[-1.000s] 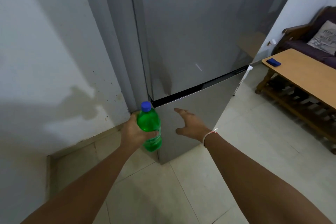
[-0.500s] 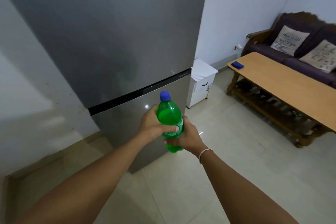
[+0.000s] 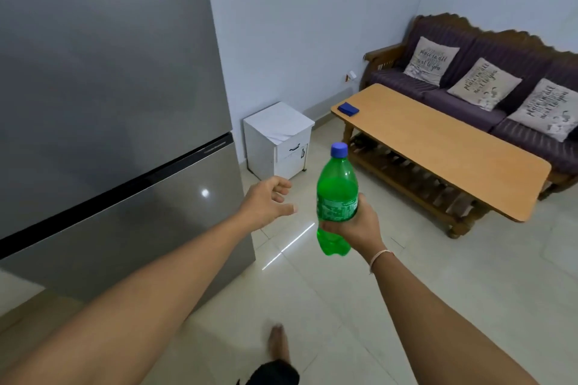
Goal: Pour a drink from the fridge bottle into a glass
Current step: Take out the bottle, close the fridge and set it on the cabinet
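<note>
A green plastic bottle (image 3: 337, 194) with a blue cap stands upright in the air, and my right hand (image 3: 356, 225) grips it round its lower half. My left hand (image 3: 266, 201) hovers to the left of the bottle with relaxed, spread fingers, holding nothing. The grey fridge (image 3: 103, 122) fills the left side with both doors closed. No glass is in view.
A small white cabinet (image 3: 278, 141) stands beside the fridge against the wall. A long wooden coffee table (image 3: 438, 147) with a blue item (image 3: 348, 108) on its far end sits to the right, before a dark sofa (image 3: 488, 94) with cushions. My foot (image 3: 278, 344) shows on the tiled floor.
The bottle passed from my left hand to my right; my left hand let go and moved off to the left. The view swung right, away from the fridge toward the table.
</note>
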